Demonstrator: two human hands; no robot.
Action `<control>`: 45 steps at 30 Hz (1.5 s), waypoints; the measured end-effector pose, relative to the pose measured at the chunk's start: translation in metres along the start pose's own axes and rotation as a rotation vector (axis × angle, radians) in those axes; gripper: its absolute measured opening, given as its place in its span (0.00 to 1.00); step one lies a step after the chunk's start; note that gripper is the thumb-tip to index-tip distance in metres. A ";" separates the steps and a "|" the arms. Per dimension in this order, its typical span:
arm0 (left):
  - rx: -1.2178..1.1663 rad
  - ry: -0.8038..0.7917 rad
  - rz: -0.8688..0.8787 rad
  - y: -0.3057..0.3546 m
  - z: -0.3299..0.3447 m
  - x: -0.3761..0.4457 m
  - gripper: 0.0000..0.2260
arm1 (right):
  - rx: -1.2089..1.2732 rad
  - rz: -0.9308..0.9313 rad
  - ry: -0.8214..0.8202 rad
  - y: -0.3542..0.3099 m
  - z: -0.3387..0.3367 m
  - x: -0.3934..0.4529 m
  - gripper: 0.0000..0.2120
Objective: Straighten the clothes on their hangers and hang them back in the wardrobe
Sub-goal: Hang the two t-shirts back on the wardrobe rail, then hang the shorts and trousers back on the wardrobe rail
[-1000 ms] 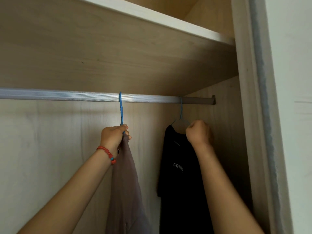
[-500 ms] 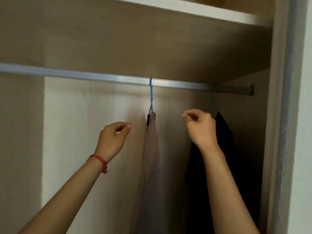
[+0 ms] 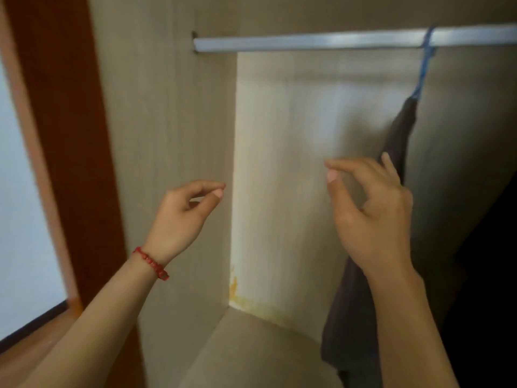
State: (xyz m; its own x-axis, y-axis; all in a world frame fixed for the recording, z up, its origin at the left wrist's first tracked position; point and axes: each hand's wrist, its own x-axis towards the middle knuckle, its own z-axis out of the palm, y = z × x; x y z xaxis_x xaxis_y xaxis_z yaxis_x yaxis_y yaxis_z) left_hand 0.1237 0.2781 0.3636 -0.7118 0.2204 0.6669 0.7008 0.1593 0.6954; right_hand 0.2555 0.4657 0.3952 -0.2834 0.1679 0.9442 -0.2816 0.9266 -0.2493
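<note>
Garment [image 3: 391,175] hangs by blue hanger [image 3: 423,68] at the rail's [image 3: 321,42] right end. Left hand [image 3: 181,217] has released it; right hand [image 3: 375,208] has left the black shirt. Both empty, fingers loosely curled. Judgement: rehanging complete.

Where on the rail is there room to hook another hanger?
The silver metal rail is bare from its left bracket to the blue hanger hook. The wooden wardrobe floor below is bare too. It is crowded at right, where the brown garment hangs.
</note>
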 end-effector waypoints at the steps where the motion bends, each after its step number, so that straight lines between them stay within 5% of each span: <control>1: 0.034 0.013 -0.015 -0.009 -0.017 -0.010 0.06 | 0.002 -0.013 -0.022 -0.004 0.017 -0.012 0.10; 5: 0.054 0.083 -0.116 -0.046 -0.086 -0.059 0.06 | 0.169 0.037 -0.140 -0.031 0.089 -0.069 0.12; 11: 0.159 0.148 -0.451 -0.119 -0.188 -0.156 0.07 | 0.509 0.279 -0.560 -0.104 0.193 -0.160 0.11; 17: 0.335 0.255 -0.857 -0.209 -0.283 -0.270 0.08 | 0.520 0.415 -1.125 -0.162 0.274 -0.254 0.09; 22: 0.356 0.452 -1.212 -0.258 -0.338 -0.379 0.10 | 0.473 0.488 -1.415 -0.203 0.332 -0.326 0.10; 37: 0.054 1.092 -1.903 -0.290 -0.366 -0.571 0.10 | 0.283 0.305 -2.083 -0.259 0.510 -0.454 0.09; 45: -0.243 1.453 -1.946 -0.307 -0.361 -0.561 0.11 | 0.175 0.257 -2.208 -0.294 0.593 -0.477 0.11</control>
State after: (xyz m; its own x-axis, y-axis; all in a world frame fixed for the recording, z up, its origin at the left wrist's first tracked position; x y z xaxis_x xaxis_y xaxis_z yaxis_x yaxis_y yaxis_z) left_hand 0.2906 -0.2423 -0.1272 0.0870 -0.4978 -0.8629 -0.4314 -0.7996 0.4178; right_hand -0.0698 -0.0863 -0.1090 -0.5507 -0.4013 -0.7319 -0.1000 0.9023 -0.4195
